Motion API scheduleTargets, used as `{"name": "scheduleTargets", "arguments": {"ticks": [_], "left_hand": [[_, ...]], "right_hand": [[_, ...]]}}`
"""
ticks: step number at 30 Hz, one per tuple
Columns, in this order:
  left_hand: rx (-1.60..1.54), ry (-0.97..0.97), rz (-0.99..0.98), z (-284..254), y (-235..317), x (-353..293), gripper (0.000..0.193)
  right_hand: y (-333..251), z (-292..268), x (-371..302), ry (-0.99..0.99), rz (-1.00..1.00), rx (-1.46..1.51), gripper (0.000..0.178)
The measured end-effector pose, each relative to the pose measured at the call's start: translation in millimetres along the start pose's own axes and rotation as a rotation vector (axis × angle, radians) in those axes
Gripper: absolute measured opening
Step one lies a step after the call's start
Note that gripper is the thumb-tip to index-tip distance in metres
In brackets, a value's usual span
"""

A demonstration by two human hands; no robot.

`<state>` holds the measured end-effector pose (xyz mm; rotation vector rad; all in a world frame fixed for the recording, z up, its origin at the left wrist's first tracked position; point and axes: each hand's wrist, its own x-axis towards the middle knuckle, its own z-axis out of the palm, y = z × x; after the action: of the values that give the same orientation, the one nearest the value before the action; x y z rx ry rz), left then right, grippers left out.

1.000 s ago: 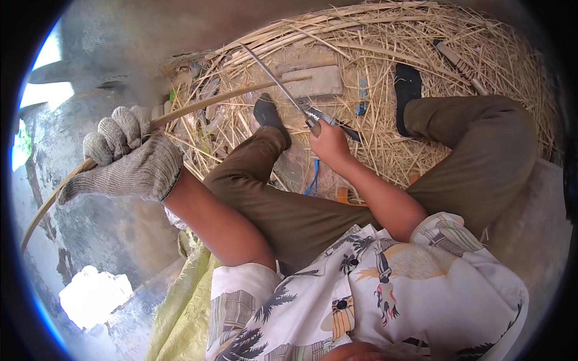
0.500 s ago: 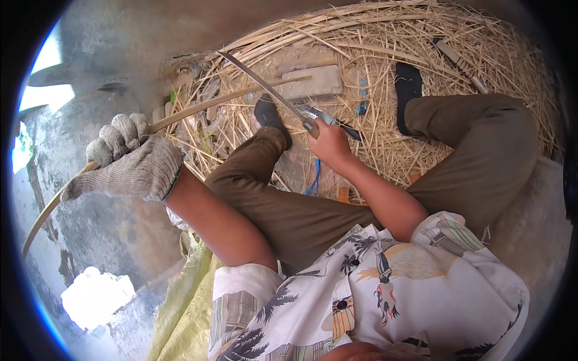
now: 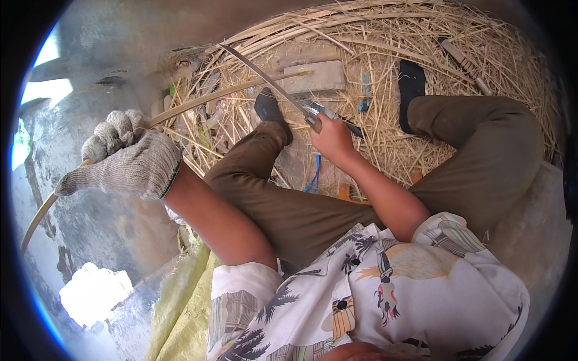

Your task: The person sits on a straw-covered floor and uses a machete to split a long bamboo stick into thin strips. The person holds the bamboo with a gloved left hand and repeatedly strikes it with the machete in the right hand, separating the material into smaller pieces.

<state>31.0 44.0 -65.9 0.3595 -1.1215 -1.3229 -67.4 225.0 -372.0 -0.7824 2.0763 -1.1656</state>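
Observation:
My left hand (image 3: 123,153), in a grey knitted glove, is closed around a long, thin bamboo strip (image 3: 208,98). The strip bends down past the glove toward the left rim, and its other end reaches over a stone block (image 3: 325,77). In my bare right hand (image 3: 333,139) is the handle of a long-bladed knife (image 3: 256,69). Its narrow blade points up and to the left and crosses the strip near that far end. Whether the edge touches the strip I cannot tell. Both hands are held above my legs, well apart.
Pale shavings and split strips (image 3: 512,66) cover the floor ahead. Another knife-like tool with a wrapped handle (image 3: 466,65) lies at the far right. A dark blade (image 3: 349,126) lies behind my right hand, with a blue cord (image 3: 314,174) nearer. Yellow sacking (image 3: 186,301) is beside me at left.
My left hand has shifted slightly left with the strip. My right hand and the knife have moved a little to the right; both grips are the same.

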Motion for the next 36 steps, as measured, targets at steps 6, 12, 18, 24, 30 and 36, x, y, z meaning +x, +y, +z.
{"name": "scheduleTargets", "arguments": {"ticks": [6,12,18,24,30,36], "left_hand": [[0.039,0.047,0.026,-3,-1,4,0.077],[0.042,-0.022,0.036,3,-1,0,0.079],[0.056,0.111,0.054,10,-4,-3,0.077],[-0.036,-0.158,0.005,-14,-2,8,0.074],[0.064,0.118,0.104,10,-6,-6,0.076],[-0.057,-0.241,0.000,-17,-4,10,0.078]], "right_hand": [[48,13,0,-0.066,0.313,-0.024,0.028],[38,16,-3,0.034,0.216,-0.009,0.026],[23,16,-5,0.059,0.043,0.044,0.026],[34,24,-4,0.048,0.139,0.063,0.027],[18,13,-5,0.158,0.052,0.087,0.026],[24,5,-1,-0.025,0.168,-0.128,0.027]]}}
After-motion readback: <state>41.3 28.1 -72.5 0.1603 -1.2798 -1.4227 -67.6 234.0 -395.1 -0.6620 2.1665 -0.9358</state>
